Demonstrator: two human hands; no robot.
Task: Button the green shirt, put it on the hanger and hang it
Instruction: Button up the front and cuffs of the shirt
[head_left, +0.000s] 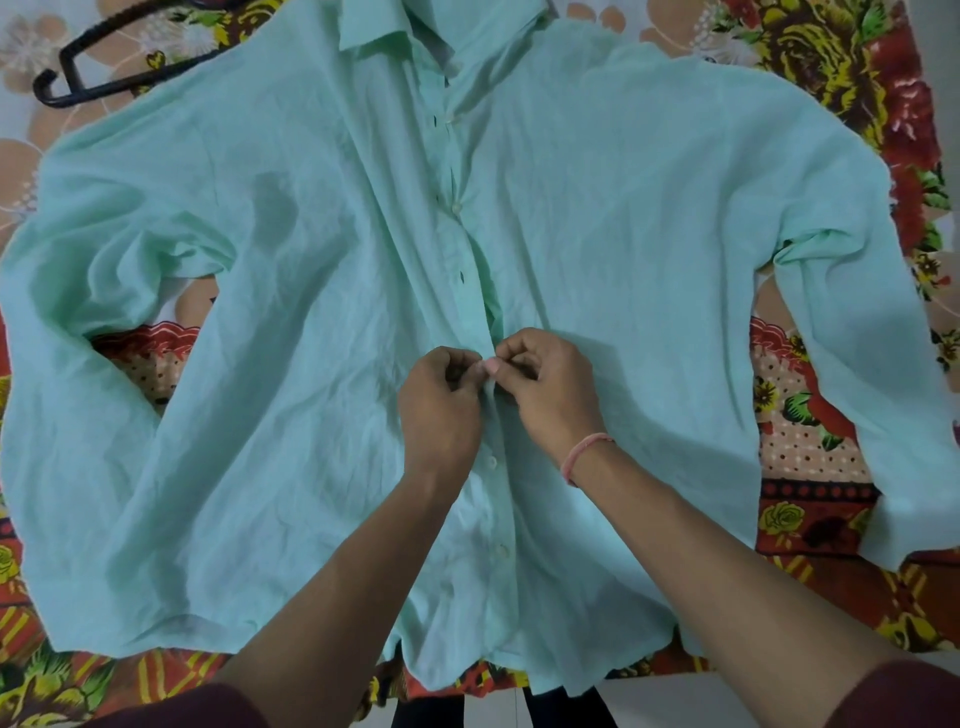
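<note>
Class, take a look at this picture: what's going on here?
A person is buttoning a green shirt spread flat on a flowered bedspread. The left hand and right hand both pinch the front edges about halfway down. Near the collar the front looks unfastened. A black hanger lies by the shirt's shoulder, not yet used.
</note>
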